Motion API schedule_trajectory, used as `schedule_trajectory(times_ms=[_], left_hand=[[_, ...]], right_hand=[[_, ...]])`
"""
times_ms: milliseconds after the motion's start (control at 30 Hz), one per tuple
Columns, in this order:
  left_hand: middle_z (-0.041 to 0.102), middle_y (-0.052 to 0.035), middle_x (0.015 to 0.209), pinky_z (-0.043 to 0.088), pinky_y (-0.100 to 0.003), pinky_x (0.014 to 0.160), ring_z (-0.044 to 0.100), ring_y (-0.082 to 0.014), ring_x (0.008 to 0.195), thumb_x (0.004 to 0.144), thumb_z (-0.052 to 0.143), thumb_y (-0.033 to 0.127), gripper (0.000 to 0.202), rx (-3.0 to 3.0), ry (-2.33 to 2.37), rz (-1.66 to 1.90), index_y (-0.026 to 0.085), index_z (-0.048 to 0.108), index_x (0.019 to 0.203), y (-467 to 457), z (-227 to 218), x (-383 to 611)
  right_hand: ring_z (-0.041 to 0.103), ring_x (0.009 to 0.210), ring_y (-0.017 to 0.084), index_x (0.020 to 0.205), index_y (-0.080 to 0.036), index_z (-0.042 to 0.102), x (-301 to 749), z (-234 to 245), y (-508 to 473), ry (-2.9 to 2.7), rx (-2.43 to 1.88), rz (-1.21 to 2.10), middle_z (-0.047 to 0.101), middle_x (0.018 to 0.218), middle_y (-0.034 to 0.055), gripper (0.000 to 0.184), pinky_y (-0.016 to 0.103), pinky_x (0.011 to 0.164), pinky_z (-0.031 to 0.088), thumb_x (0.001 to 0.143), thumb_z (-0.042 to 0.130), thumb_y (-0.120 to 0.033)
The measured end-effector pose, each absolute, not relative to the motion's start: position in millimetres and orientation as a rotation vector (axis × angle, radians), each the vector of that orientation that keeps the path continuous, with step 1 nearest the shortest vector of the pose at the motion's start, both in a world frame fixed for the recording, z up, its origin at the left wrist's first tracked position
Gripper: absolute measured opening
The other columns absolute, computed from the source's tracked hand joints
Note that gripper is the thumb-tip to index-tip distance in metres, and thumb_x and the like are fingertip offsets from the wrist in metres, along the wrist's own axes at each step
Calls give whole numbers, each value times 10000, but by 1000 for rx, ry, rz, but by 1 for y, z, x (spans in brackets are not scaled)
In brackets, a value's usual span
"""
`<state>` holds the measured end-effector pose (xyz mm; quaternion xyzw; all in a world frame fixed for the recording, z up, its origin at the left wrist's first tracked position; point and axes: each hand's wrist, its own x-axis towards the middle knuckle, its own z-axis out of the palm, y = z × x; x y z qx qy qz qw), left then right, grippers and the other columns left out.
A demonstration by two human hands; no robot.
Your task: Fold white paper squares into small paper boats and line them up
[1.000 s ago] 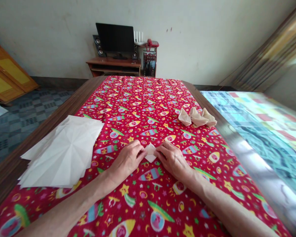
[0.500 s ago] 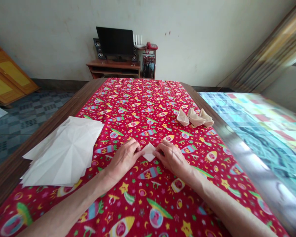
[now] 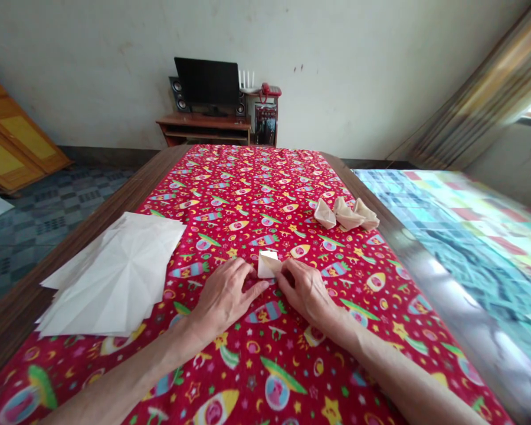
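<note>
A small folded piece of white paper [image 3: 266,265] sits on the red patterned cloth between my two hands. My right hand [image 3: 304,286] pinches its right corner between thumb and fingers. Just left of the paper is my left hand [image 3: 230,292], thumb stretched apart from its bent fingers, with nothing in its grasp. Several folded paper shapes [image 3: 346,213] stand in a row toward the table's right side. To my left lies a stack of white paper sheets [image 3: 124,277], the top one creased in lines running out from its middle.
The red cloth [image 3: 230,366] covers most of a dark wooden table [image 3: 92,236]. Beyond its far end a small desk [image 3: 203,123] holds a monitor [image 3: 207,81], speakers and a red telephone [image 3: 269,90]. A bed [image 3: 446,236] runs along the right; an orange cabinet [image 3: 17,130] stands left.
The folded paper has turned from a diamond to a squarer position. My left hand has let go of it and drawn slightly nearer to me; my right hand keeps its hold.
</note>
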<state>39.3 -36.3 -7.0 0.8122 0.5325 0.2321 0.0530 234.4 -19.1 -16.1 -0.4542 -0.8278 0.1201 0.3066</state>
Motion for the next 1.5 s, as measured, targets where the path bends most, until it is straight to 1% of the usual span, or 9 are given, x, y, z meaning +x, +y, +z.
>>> schedule_trajectory(times_ms=[200, 333, 433, 533, 633, 767, 867, 1167, 1500], left_hand=[[588, -31, 821, 476, -274, 685, 588, -170, 750, 895, 479, 177, 66, 2422, 1600, 929, 175, 531, 855, -27, -12, 48], [588, -28, 880, 477, -294, 746, 581, -175, 808, 914, 457, 151, 113, 2627, 1584, 873, 185, 558, 953, -21, 5, 33], [565, -50, 857, 470, -348, 754, 554, -212, 810, 908, 454, 133, 116, 2801, 1644, 600, 164, 566, 911, -23, 21, 31], [561, -56, 861, 465, -355, 753, 542, -218, 818, 898, 456, 108, 119, 2871, 1560, 455, 159, 561, 877, -26, 27, 39], [566, -43, 875, 456, -348, 753, 537, -209, 829, 914, 448, 139, 118, 2858, 1475, 485, 174, 557, 884, -25, 21, 45], [596, -22, 884, 439, -361, 772, 541, -209, 845, 896, 513, 177, 66, 2829, 1457, 591, 191, 566, 933, -22, 7, 41], [611, -12, 844, 441, -346, 771, 549, -192, 817, 893, 519, 161, 94, 2787, 1431, 674, 186, 574, 965, -22, 0, 36], [575, -19, 825, 463, -288, 744, 547, -158, 813, 900, 535, 218, 115, 2548, 1441, 801, 173, 580, 804, -12, -14, 32], [582, -21, 820, 411, -301, 720, 548, -182, 785, 924, 493, 316, 166, 2641, 1643, 584, 191, 553, 832, -5, -17, 35]], right_hand=[[502, 558, 99, 715, -191, 505, 222, -14, -27, -2158, -1222, 484, 573, 652, -16, 152, 214, 541, 331, 859, 534, -229], [511, 555, 97, 849, -212, 542, 224, -11, -27, -2085, -1178, 657, 574, 656, -39, 125, 205, 531, 369, 875, 563, -333], [570, 730, 139, 1064, -216, 518, 226, -7, -26, -1976, -1142, 531, 621, 847, 10, 244, 242, 653, 449, 869, 579, -350], [554, 897, 185, 1148, -211, 518, 226, -2, -23, -2052, -1076, 304, 609, 990, 61, 285, 303, 784, 453, 885, 557, -316], [540, 825, 175, 1008, -206, 608, 226, -2, -18, -2203, -1037, 159, 600, 918, 61, 157, 287, 716, 441, 915, 499, -269], [518, 743, 153, 833, -190, 637, 230, -8, -12, -2301, -1034, 66, 591, 824, 50, 196, 257, 644, 409, 924, 465, -209], [510, 757, 150, 814, -187, 629, 235, -12, -11, -2354, -1046, 92, 588, 825, 46, 204, 250, 658, 402, 926, 460, -201], [517, 746, 144, 851, -188, 606, 237, -13, -12, -2323, -1204, 222, 568, 815, 39, 157, 243, 662, 400, 921, 470, -221], [529, 665, 144, 754, -191, 553, 224, -6, -3, -2390, -1325, 42, 587, 734, 30, 217, 262, 587, 336, 927, 468, -290]])
